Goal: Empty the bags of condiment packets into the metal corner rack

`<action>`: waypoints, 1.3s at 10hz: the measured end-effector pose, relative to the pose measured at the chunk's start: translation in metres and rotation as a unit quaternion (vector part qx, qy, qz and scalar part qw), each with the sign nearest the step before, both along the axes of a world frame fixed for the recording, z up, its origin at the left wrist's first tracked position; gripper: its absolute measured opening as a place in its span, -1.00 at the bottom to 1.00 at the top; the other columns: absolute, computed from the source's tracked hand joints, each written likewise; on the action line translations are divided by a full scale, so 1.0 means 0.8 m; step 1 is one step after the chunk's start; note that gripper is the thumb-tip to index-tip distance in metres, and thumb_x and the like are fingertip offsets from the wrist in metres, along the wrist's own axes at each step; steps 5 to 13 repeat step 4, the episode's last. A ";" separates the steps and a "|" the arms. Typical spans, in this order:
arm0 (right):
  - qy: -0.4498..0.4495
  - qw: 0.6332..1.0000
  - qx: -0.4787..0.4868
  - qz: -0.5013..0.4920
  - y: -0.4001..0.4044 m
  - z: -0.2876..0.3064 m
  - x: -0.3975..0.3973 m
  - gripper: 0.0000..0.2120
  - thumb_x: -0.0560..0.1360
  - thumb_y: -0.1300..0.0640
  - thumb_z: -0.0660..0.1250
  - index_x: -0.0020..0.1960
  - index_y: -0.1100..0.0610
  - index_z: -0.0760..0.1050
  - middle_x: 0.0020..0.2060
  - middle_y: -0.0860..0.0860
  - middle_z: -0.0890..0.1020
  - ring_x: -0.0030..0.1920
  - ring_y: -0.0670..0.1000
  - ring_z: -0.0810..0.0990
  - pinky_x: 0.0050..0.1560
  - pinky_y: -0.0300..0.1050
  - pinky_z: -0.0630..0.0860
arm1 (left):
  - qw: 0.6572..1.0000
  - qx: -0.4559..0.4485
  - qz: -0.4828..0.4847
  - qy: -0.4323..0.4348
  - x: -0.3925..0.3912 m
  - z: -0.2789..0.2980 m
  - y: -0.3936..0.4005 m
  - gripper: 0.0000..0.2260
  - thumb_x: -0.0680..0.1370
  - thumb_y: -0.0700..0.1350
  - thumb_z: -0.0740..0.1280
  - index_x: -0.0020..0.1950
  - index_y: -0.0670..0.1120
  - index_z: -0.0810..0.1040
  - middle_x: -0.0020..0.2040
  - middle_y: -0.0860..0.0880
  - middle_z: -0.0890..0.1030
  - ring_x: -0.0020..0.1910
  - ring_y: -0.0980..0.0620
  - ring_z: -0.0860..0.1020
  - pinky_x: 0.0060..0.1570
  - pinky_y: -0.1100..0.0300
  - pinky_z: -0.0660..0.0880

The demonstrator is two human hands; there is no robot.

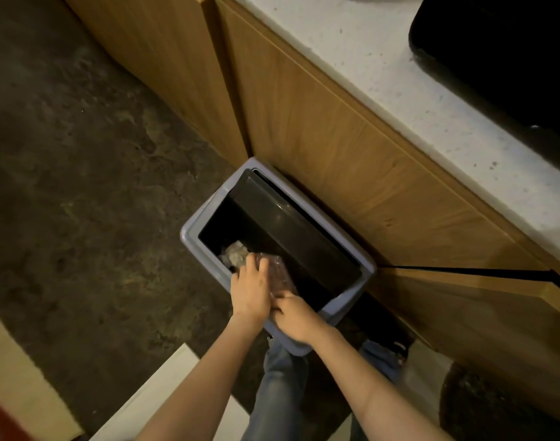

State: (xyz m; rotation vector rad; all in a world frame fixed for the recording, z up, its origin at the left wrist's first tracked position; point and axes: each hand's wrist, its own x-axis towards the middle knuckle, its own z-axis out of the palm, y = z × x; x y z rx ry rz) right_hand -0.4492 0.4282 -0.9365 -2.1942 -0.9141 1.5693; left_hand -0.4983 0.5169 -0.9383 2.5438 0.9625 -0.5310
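A grey-blue trash bin (196, 227) with a black lid (291, 224) tilted open stands on the floor against the wooden cabinets. Both my hands are over its near opening. My left hand (251, 289) presses down on a crumpled clear plastic bag (280, 272), fingers spread over it. My right hand (293, 315) pinches the bag's near end at the bin's rim. Pale crumpled waste (235, 253) lies inside the bin. The metal corner rack and the condiment packets are out of view.
Wooden cabinet doors (320, 122) rise behind the bin under a speckled white countertop (399, 74) bearing a dark object (510, 52). The floor (65, 154) to the left is dark and mottled. My jeans-clad legs (282, 393) stand just before the bin.
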 end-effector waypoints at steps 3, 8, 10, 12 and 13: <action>0.095 0.955 0.029 -0.279 -0.035 0.034 0.017 -0.69 0.57 0.23 0.12 0.28 0.11 0.43 0.22 0.04 0.54 0.26 0.02 0.48 0.26 -0.09 0.44 | 0.931 0.006 -0.195 0.309 0.006 0.011 0.002 -0.59 0.57 0.05 0.04 0.40 0.01 0.32 0.48 -0.06 0.25 0.50 -0.12 0.03 0.41 -0.21 -0.22; 0.095 0.944 0.038 -0.315 -0.045 0.052 0.028 -0.67 0.57 0.25 0.12 0.30 0.09 0.39 0.21 0.06 0.54 0.18 0.03 0.54 0.20 -0.08 0.47 | 0.948 -0.016 -0.155 0.277 0.007 0.029 -0.008 -0.62 0.57 0.01 0.05 0.32 -0.06 0.42 0.38 -0.08 0.39 0.42 -0.10 0.24 0.44 -0.14 -0.02; 0.095 0.944 0.038 -0.315 -0.045 0.052 0.028 -0.67 0.57 0.25 0.12 0.30 0.09 0.39 0.21 0.06 0.54 0.18 0.03 0.54 0.20 -0.08 0.47 | 0.948 -0.016 -0.155 0.277 0.007 0.029 -0.008 -0.62 0.57 0.01 0.05 0.32 -0.06 0.42 0.38 -0.08 0.39 0.42 -0.10 0.24 0.44 -0.14 -0.02; 0.095 0.944 0.038 -0.315 -0.045 0.052 0.028 -0.67 0.57 0.25 0.12 0.30 0.09 0.39 0.21 0.06 0.54 0.18 0.03 0.54 0.20 -0.08 0.47 | 0.948 -0.016 -0.155 0.277 0.007 0.029 -0.008 -0.62 0.57 0.01 0.05 0.32 -0.06 0.42 0.38 -0.08 0.39 0.42 -0.10 0.24 0.44 -0.14 -0.02; 0.095 0.944 0.038 -0.315 -0.045 0.052 0.028 -0.67 0.57 0.25 0.12 0.30 0.09 0.39 0.21 0.06 0.54 0.18 0.03 0.54 0.20 -0.08 0.47 | 0.948 -0.016 -0.155 0.277 0.007 0.029 -0.008 -0.62 0.57 0.01 0.05 0.32 -0.06 0.42 0.38 -0.08 0.39 0.42 -0.10 0.24 0.44 -0.14 -0.02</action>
